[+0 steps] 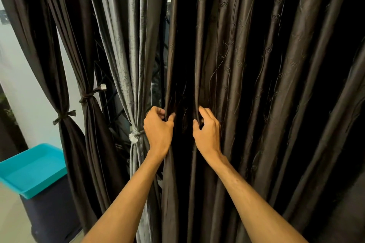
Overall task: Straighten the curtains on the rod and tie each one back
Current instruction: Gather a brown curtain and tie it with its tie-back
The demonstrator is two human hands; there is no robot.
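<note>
Gathering the brown curtain (276, 65) right of the grey curtain (128, 45), my left hand (158, 130) and right hand (207, 132) each pinch 1 fold. Next, I'd bunch and tie it.

Pale wall (27, 92), turquoise tub (33, 171).

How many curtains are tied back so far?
3: far-left brown curtain, second brown curtain, grey curtain. The patterned curtain held by left hand and right hand hangs loose; more may be off-frame.

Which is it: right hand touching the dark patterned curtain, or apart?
Touching. Head view shows the right hand pinching a fold of the dark patterned curtain.
</note>
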